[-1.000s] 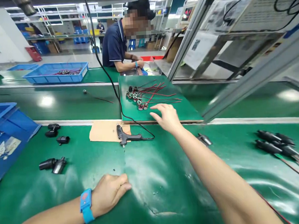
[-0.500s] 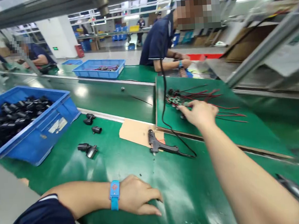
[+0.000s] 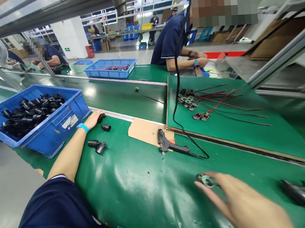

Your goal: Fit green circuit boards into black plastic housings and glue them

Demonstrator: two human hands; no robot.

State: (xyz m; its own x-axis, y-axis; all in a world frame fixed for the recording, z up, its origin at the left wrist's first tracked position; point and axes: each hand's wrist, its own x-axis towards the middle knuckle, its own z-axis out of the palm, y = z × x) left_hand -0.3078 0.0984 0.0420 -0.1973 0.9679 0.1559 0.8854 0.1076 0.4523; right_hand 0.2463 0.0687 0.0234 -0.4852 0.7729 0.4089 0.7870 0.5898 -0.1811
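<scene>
My right hand point(image 3: 248, 197), low on the right, pinches a small round green circuit board point(image 3: 207, 180) between thumb and fingers. My left hand point(image 3: 93, 120) reaches out beside the blue bin, its fingers closed over a black plastic fitting point(image 3: 101, 118) at the bench's back rail; the fingertips are partly hidden. Nearby on the green bench lie another short black fitting point(image 3: 106, 128) and two black fittings point(image 3: 100, 147) touching each other. A black glue gun point(image 3: 171, 145) rests with its nozzle on a piece of cardboard point(image 3: 142, 132).
The blue bin point(image 3: 65, 131) holds many black fittings. Round boards with red and black wires point(image 3: 219, 103) lie on a raised green board point(image 3: 236, 136). A cable point(image 3: 178, 88) hangs before it. Dark parts point(image 3: 299, 194) sit at right. A co-worker point(image 3: 171, 40) works across the line.
My right hand has come back from the wired boards to the near bench with a round board in it. My left hand has moved forward and left to the black fitting.
</scene>
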